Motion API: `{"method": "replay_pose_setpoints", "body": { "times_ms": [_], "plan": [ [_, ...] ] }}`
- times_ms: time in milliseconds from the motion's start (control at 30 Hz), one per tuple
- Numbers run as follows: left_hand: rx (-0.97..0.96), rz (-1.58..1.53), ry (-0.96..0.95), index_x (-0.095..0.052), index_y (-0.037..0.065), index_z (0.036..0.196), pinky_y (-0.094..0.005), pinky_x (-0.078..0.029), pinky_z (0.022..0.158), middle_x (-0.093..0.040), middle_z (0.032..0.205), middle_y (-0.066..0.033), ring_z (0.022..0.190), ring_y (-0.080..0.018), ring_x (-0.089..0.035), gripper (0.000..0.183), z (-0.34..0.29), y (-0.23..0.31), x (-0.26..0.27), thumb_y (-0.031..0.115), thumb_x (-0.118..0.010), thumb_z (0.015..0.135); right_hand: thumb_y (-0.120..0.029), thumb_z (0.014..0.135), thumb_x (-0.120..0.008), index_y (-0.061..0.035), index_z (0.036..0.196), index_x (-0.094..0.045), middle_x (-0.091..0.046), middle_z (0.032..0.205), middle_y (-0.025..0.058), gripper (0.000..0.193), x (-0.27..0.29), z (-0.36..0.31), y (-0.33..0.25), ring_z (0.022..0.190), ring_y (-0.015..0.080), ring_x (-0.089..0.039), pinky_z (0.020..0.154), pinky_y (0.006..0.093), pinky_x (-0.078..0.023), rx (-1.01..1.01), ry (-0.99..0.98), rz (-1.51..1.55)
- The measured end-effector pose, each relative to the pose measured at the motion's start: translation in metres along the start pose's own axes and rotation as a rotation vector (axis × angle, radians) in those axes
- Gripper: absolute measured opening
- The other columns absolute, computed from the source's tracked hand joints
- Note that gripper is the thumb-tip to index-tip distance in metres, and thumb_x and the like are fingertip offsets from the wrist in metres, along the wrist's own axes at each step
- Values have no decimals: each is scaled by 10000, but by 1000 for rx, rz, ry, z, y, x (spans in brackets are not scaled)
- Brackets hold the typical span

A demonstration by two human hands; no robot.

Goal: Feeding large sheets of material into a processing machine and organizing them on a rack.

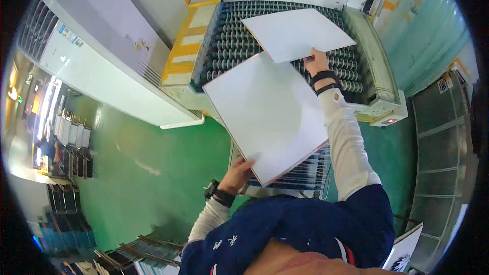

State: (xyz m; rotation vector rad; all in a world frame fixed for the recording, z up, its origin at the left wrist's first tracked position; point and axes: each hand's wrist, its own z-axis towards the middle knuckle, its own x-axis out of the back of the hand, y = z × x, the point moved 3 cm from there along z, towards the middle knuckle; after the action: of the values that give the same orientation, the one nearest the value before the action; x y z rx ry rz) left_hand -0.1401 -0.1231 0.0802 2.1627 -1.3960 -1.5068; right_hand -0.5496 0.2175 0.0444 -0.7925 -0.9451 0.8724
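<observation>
Left hand [237, 175] – thumb on top, closed on lower white panel [270, 117], centre frame. Right hand [318, 62] pinches near edge of upper white panel [300, 33], upper centre, over roller bed [229, 53] – best kept level, edge-held, corners not knocking.

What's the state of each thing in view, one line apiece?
near white panel: held by left hand, over rack
far white panel: held by right hand, over rollers
left hand: closed on panel edge
right hand: closed on panel edge
rack: partly covered
rollers: partly covered; motion unclear
red light: lit
</observation>
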Motion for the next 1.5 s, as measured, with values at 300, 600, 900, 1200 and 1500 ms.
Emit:
{"method": "replay_pose_setpoints", "body": {
  "times_ms": [300, 600, 900, 1200, 1500],
  "plan": [
    [48, 14, -16, -511, -16, 1200, -352, -491, 888, -600, 1124, -98, 981, -206, -605, 342, 1, -12, -6, 177, -553, 921, -72, 868, -576, 5, 1047, -547, -596, 1017, 137, 197, -89, 13, -100, 885, 265, -612, 796, 354, -539, -561, -342, 1002],
    [65, 17, -58, -458, -45, 1240, -433, -446, 968, -530, 1239, -138, 1131, -253, -532, 361, 26, -6, -39, 153, -502, 942, -152, 877, -599, 17, 1044, -551, -607, 955, 117, 243, -71, 5, -133, 895, 248, -616, 785, 362, -543, -530, -458, 1034],
    [20, -188, -188, -376, -48, 1292, -417, -466, 947, -511, 1244, -160, 1139, -264, -526, 385, 87, -15, -89, 177, -411, 981, -237, 902, -527, -57, 920, -595, -605, 852, 61, 194, 129, -154, -402, 803, 195, -585, 704, 357, -481, 157, -1381, 981],
    [13, -211, -310, -493, -44, 1143, -379, -502, 890, -572, 1140, -158, 1001, -235, -590, 279, 140, -24, -135, 172, -450, 971, -99, 838, -614, -61, 1210, -495, -569, 1127, 71, 392, 208, -246, -438, 1095, 229, -522, 910, 336, -472, 1312, -353, 1383],
    [-120, -245, -271, -492, -81, 1143, -381, -487, 921, -569, 1133, -169, 1013, -259, -586, 289, 197, -35, -154, 144, -445, 968, 8, 765, -663, 6, 1209, -472, -483, 1199, 138, 483, 219, -271, -441, 1075, 255, -513, 894, 347, -463, 1358, 183, 1246]
  ]
}}
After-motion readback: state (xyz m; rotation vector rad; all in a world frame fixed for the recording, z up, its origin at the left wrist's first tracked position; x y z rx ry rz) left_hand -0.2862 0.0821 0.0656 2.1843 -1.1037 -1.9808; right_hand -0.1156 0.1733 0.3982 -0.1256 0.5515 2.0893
